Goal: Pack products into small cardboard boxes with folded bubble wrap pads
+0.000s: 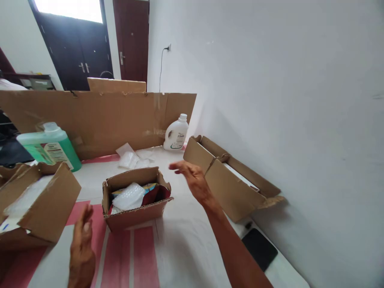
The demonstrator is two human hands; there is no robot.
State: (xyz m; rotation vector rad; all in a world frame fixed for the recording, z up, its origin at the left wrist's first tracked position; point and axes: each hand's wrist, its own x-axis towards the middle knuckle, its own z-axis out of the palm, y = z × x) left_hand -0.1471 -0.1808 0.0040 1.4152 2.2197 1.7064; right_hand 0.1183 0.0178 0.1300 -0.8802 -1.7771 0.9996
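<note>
A small open cardboard box stands in the middle of the table, holding bubble wrap and colourful packets. My right hand hovers just right of the box, fingers stretched out, holding nothing. My left hand is raised at the lower left, fingers straight and together, empty, a little left of the box.
A green detergent jug lies on a larger open box at the left. A white bottle stands by a tall cardboard sheet at the back. Another open box lies at the right, a black phone near the table edge.
</note>
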